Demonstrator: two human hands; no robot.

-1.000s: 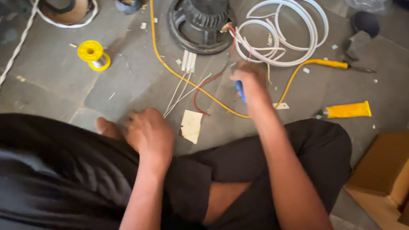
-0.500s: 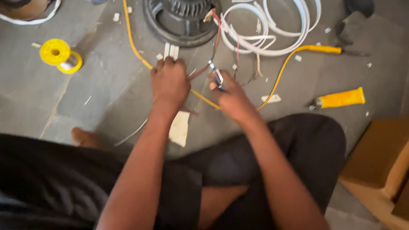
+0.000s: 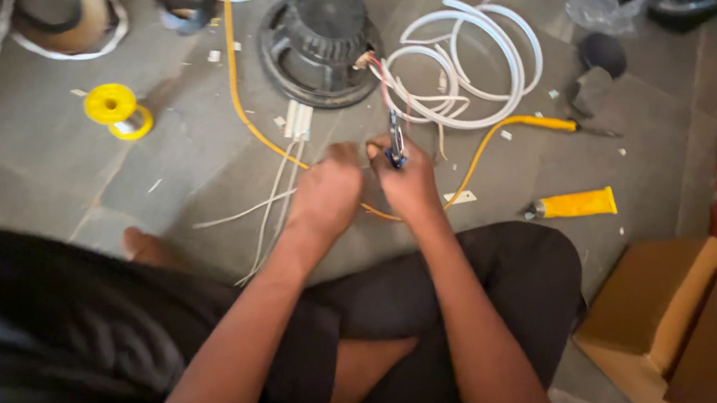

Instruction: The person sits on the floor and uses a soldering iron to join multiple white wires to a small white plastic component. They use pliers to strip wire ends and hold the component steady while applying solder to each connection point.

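I sit cross-legged on a grey stone floor with both hands close together in front of my knees. My right hand (image 3: 409, 183) grips a small blue-handled cutter (image 3: 394, 141) that points up toward a black speaker (image 3: 321, 43). My left hand (image 3: 327, 191) is curled right beside it, its fingertips pinching a thin wire at the cutter's jaws. Red and white wires (image 3: 382, 81) run from the speaker down to the hands. A yellow cable (image 3: 236, 91) passes under both hands.
A white coiled cable (image 3: 472, 63) lies right of the speaker, with white connector strips (image 3: 298, 120) to its left. Around them are a yellow spool (image 3: 115, 106), a yellow-handled screwdriver (image 3: 553, 124) and a yellow tube (image 3: 578, 203). Cardboard boxes (image 3: 658, 304) stand at the lower right.
My left hand rose from my knee to the white connector strips, then drew back beside my right hand. The right hand turned the cutter upright toward the speaker wires.
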